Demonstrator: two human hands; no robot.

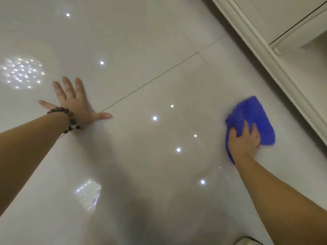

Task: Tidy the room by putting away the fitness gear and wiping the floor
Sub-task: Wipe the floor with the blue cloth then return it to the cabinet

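Right hand (245, 138) grasps the cloth (251, 119) on the floor (159, 76); left hand (76, 103) lies released, flat on it.

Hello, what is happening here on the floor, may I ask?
A person is wiping the glossy tiled floor. The right hand presses a blue cloth onto the tiles close to a white cabinet base. The left hand, with a bead bracelet on its wrist, lies flat with spread fingers on the floor. No fitness gear is in view.
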